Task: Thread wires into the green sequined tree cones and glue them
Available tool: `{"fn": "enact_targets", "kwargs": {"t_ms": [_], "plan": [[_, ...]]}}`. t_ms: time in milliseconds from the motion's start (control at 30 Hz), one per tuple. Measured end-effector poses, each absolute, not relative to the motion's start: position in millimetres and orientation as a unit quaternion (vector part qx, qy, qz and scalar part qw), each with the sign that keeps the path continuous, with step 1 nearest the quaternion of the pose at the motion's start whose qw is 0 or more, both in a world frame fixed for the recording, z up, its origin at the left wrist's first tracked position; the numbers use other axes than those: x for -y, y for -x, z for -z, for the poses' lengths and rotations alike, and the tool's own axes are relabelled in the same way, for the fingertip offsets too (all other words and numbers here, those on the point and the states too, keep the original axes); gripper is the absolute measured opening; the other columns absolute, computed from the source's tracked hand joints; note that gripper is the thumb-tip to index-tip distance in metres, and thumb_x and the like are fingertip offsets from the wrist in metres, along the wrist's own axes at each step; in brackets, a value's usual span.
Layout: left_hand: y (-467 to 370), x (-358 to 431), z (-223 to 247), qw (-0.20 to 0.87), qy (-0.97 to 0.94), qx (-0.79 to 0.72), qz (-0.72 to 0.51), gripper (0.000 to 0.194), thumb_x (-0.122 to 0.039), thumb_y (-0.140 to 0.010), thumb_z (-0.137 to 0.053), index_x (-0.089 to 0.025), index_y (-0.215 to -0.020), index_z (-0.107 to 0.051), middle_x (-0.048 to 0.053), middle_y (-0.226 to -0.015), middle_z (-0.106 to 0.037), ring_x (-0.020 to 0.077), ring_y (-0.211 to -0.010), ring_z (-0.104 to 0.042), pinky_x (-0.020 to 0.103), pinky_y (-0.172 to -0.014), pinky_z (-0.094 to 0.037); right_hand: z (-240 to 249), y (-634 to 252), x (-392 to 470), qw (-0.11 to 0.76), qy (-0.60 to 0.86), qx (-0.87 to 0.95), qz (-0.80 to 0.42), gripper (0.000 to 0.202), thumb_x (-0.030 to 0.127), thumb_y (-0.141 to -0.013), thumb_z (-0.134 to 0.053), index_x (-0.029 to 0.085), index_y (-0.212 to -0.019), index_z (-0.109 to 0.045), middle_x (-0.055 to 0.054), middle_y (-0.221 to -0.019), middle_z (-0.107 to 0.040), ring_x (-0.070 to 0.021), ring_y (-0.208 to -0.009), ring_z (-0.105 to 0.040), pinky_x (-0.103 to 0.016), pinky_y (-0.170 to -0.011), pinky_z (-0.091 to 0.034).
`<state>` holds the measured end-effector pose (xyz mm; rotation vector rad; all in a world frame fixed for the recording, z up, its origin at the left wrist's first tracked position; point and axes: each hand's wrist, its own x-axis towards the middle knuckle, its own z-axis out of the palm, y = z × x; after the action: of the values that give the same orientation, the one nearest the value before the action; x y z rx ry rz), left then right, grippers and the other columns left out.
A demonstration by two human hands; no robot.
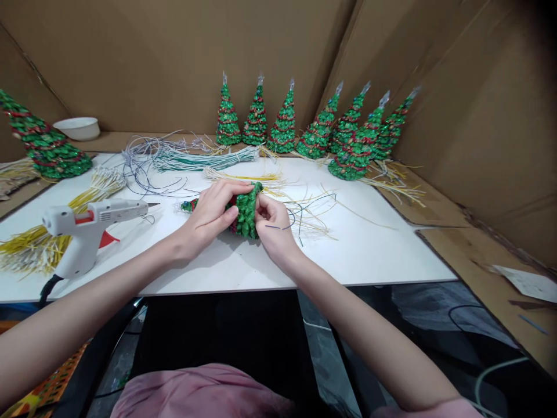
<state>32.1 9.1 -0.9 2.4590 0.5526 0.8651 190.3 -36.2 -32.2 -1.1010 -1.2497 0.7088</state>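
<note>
A small green Christmas tree (pixel 247 216) lies on its side on the white board, its tip toward the left and its base toward the right. My left hand (pixel 215 212) is wrapped over its middle and holds it down. At the base, my right hand (pixel 273 219) is closed with fingertips pinched against the open underside. Thin dark wires (pixel 300 217) stick out around the right hand; whether they are gripped in the fingers is partly hidden. Loose yellow and white wires lie just beyond that hand.
A white glue gun (pixel 82 232) stands at the left, beside a bundle of yellow wires (pixel 32 247). Green and white wire bundles (pixel 204 158) lie further back. Several finished-looking trees (pixel 282 125) line the cardboard wall (pixel 174 58). A white bowl (pixel 78 128) sits at the back left.
</note>
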Motion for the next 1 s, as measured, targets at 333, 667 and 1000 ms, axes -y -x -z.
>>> {"fn": "enact_targets", "kwargs": {"t_ms": [333, 667, 1000], "plan": [[-30.4, -10.8, 0.2, 0.272, -0.888, -0.18, -0.323, 0.039, -0.038, -0.1, -0.037, -0.023, -0.133, -0.051, 0.006, -0.14, -0.052, 0.0249, -0.134, -0.041, 0.041, -0.113, -0.026, 32.8, -193.2, 38.2, 0.608, 0.484, 0.537, -0.329, 0.011, 0.02, -0.067, -0.049, 0.022, -0.061, -0.04, 0.005, -0.061, -0.037, -0.0105, -0.059, -0.034, -0.026, -0.056, -0.027], [-30.9, -9.8, -1.8, 0.256, -0.896, -0.181, -0.314, 0.039, -0.036, -0.099, -0.036, -0.021, -0.132, -0.05, 0.008, -0.138, -0.053, 0.025, -0.131, -0.043, 0.04, -0.11, -0.028, 39.7, -192.4, 34.3, 0.622, 0.473, 0.511, -0.358, 0.008, 0.017, -0.065, -0.051, 0.021, -0.064, -0.044, 0.003, -0.066, -0.043, -0.0127, -0.066, -0.042, -0.026, -0.063, -0.034], [-31.3, -11.1, 0.1, 0.255, -0.898, -0.187, -0.307, 0.04, -0.037, -0.099, -0.035, -0.024, -0.135, -0.048, 0.007, -0.138, -0.052, 0.0251, -0.131, -0.042, 0.042, -0.109, -0.027, 39.5, -196.8, 33.6, 0.609, 0.492, 0.526, -0.333, 0.013, 0.022, -0.068, -0.053, 0.021, -0.061, -0.042, 0.004, -0.063, -0.04, -0.0108, -0.061, -0.037, -0.025, -0.057, -0.031]]}}
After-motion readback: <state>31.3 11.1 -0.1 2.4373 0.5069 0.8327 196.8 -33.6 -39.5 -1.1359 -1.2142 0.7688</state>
